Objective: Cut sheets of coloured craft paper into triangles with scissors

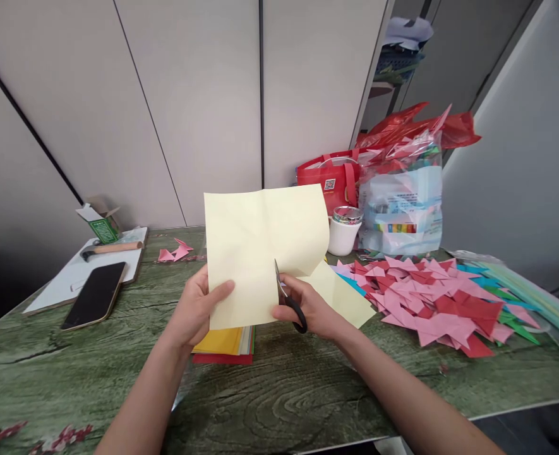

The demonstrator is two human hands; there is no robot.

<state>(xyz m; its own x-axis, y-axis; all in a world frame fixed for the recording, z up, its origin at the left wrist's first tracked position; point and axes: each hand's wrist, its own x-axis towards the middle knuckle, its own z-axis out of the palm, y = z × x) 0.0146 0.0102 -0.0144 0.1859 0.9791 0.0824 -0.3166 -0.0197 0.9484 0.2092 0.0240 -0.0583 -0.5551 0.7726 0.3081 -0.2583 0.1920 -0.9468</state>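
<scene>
My left hand [198, 309] pinches the lower left edge of a pale yellow sheet of paper [260, 240], held upright above the table. My right hand [307, 306] grips black-handled scissors [286, 297], whose blades point up into the sheet's bottom edge along a centre crease. The part of the sheet to the right of the cut hangs down as a flap [343, 294]. Under my hands lies a stack of coloured paper [227, 344] with yellow on top and red at the bottom.
A heap of pink, red, blue and green folded paper triangles [440, 297] covers the right of the green wood-grain table [270, 392]. Behind stand a white cup [344, 230], a red bag [331, 180] and a plastic bag [402, 202]. At left lie a phone [95, 294], a hammer [111, 248] and a small green box [102, 224].
</scene>
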